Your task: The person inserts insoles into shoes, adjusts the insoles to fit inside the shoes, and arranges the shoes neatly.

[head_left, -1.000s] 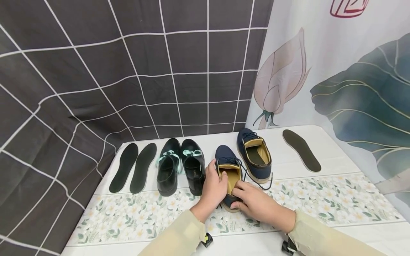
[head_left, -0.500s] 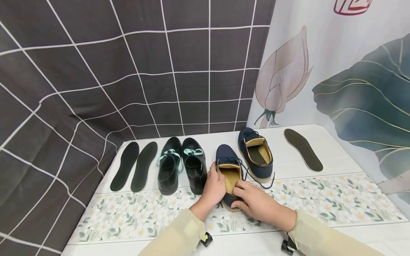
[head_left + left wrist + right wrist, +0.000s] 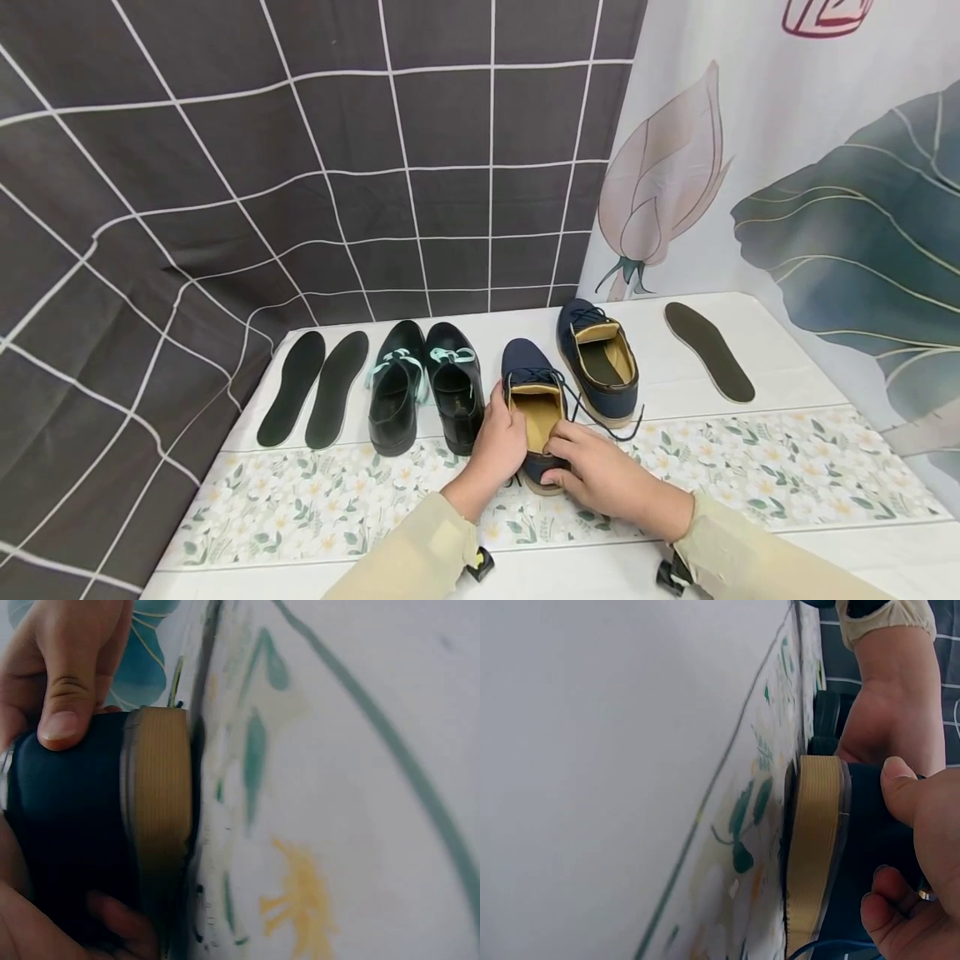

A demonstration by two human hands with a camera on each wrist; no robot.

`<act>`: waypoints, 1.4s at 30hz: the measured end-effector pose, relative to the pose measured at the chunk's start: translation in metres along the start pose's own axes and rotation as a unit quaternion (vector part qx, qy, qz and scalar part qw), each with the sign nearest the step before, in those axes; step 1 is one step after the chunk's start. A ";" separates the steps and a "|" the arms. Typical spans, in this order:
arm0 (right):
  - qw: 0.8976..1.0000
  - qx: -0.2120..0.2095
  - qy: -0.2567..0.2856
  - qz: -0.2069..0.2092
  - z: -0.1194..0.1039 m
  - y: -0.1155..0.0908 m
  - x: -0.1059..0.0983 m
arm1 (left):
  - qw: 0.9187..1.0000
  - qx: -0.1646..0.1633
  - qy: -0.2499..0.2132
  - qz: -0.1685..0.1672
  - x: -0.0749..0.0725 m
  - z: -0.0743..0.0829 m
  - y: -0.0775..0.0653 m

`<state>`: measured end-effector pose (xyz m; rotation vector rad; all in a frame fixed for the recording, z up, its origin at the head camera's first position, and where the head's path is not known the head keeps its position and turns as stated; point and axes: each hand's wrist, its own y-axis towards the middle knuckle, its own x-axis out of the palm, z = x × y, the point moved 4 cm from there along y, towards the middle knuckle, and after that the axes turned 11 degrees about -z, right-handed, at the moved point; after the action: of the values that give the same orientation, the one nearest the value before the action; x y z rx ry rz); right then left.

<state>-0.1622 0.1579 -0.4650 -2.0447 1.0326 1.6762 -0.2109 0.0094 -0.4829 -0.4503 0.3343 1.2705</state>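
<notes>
A navy lace-up shoe [image 3: 524,355] with a tan lining rests on the floral strip of cloth, toe pointing away. Along its left side my left hand [image 3: 497,437] holds the upper near the opening. My right hand [image 3: 600,472] grips the heel and right rim, fingers reaching over the edge into the opening. In the right wrist view, that thumb [image 3: 900,791] presses on the back of the heel above the ribbed tan sole [image 3: 814,840]. The matching navy shoe [image 3: 617,402] stands behind to the right, a dark insole [image 3: 597,364] inside it.
Black shoes [image 3: 393,429] with mint laces stand left of my hands. Further left lie two dark insoles [image 3: 291,390]; another insole [image 3: 708,350] lies at the far right. A loose dark lace [image 3: 626,435] trails between the navy shoes. A dark grid-patterned cloth [image 3: 435,150] hangs behind.
My left thumb has drawn back from over the shoe's opening toward its left rim. The held shoe's toe has shifted slightly left. My right hand keeps its grip at the heel.
</notes>
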 end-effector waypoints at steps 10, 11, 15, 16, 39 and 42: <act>1.000 0.011 0.007 -0.013 -0.001 -0.001 -0.001 | 1.000 -0.011 0.005 -0.002 0.002 -0.004 0.001; 1.000 0.012 0.007 -0.012 -0.001 -0.001 -0.001 | 1.000 -0.011 0.001 -0.001 0.002 -0.005 0.001; 1.000 0.012 0.004 -0.010 -0.002 -0.001 -0.001 | 1.000 -0.010 -0.016 -0.002 0.002 -0.004 0.001; 1.000 0.012 0.003 -0.010 -0.002 0.000 -0.001 | 1.000 -0.011 -0.018 -0.002 0.002 -0.004 0.001; 0.992 -0.030 -0.042 0.113 0.021 -0.017 -0.049 | 0.999 -0.032 -0.019 0.015 0.005 -0.003 0.001; 0.987 -0.019 -0.052 0.148 0.034 -0.024 -0.061 | 0.999 -0.037 -0.017 0.016 0.005 -0.003 0.001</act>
<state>-0.1739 0.2163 -0.4213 -1.8744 1.3296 1.9358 -0.2107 0.0128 -0.4878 -0.4872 0.2664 1.3240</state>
